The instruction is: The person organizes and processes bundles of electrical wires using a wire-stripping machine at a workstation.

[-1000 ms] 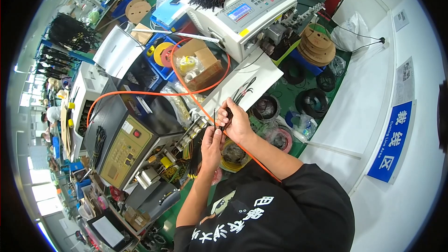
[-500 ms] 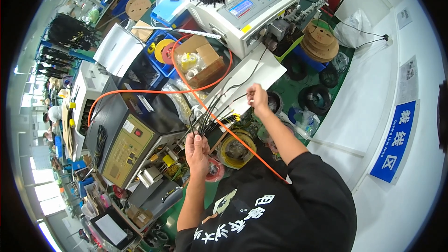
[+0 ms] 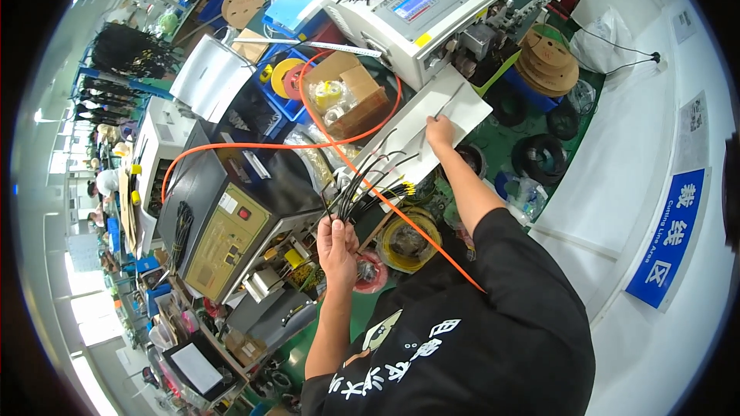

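My left hand (image 3: 338,245) is closed round the lower part of a bundle of thin black cables (image 3: 351,196). Their loose ends fan up and to the right, and several yellow tips (image 3: 406,189) show on one side. Over the white tray (image 3: 408,112), my right hand (image 3: 440,132) has its fingers closed at a single dark cable (image 3: 461,95), blurred by motion, that stretches up the tray. The exact grip of the fingertips is hard to see. An orange hose (image 3: 401,212) passes across the bundle in front of me.
A white machine (image 3: 420,11) with a keypad and screen stands beyond the tray, with black cables on top. At left sits a dark machine with a gold panel (image 3: 231,243). A cardboard box (image 3: 358,100), cable coils (image 3: 539,158) and a white wall (image 3: 617,154) surround the spot.
My right hand has moved up and away from the bundle over the white tray, the dark cable with it. The left hand still holds the bundle. The whole view has shifted slightly.
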`<move>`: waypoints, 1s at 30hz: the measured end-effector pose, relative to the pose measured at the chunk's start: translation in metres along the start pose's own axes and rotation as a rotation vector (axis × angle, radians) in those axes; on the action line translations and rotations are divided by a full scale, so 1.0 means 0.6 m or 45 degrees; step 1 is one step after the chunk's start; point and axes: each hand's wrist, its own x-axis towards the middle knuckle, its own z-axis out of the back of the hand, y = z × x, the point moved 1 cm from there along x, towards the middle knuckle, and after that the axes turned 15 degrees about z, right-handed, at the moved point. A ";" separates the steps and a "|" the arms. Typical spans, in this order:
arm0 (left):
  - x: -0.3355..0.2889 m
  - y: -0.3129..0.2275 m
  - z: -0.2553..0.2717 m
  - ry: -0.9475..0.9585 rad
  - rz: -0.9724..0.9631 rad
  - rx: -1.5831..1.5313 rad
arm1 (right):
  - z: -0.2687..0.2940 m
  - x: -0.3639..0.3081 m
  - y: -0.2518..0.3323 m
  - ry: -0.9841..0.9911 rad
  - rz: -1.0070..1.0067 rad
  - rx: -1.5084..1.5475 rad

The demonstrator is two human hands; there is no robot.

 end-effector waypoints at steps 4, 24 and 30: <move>0.012 -0.008 0.003 -0.016 -0.046 -0.005 | 0.038 -0.076 0.007 0.114 -0.677 1.327; 0.035 0.055 -0.045 0.020 -0.243 0.945 | 0.205 -0.225 0.269 0.554 -0.231 2.069; 0.041 -0.007 -0.006 -0.199 -0.419 0.751 | 0.231 -0.169 0.271 0.516 -0.326 1.977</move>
